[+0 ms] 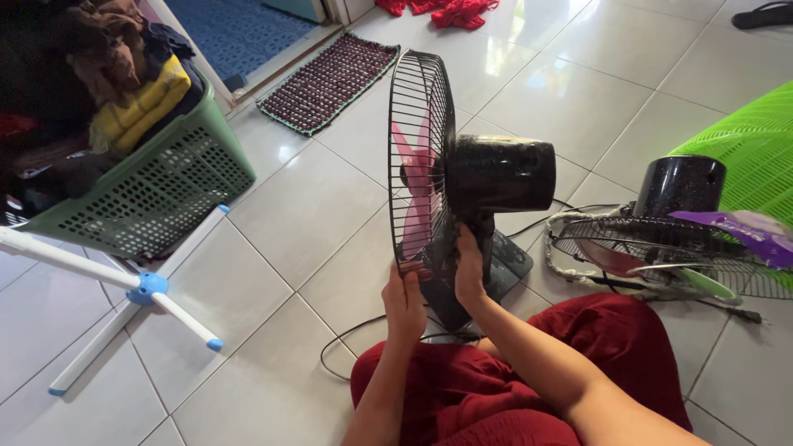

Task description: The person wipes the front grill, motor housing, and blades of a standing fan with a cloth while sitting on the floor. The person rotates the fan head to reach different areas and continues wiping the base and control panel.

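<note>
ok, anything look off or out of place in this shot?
Yes. A second fan lies tipped on the floor at right, grille flat, a purple wrapper resting on it. The upright fan that the left hand and right hand hold seems to lack a front grille, pink blades exposed.

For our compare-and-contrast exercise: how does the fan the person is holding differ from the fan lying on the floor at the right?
The held fan stands upright on its base, while the floor fan lies tipped, grille flat. The held fan shows pink blades; the floor fan's look darker red. The left hand and right hand touch only the held fan. Both have black motor housings and wire grilles.
</note>
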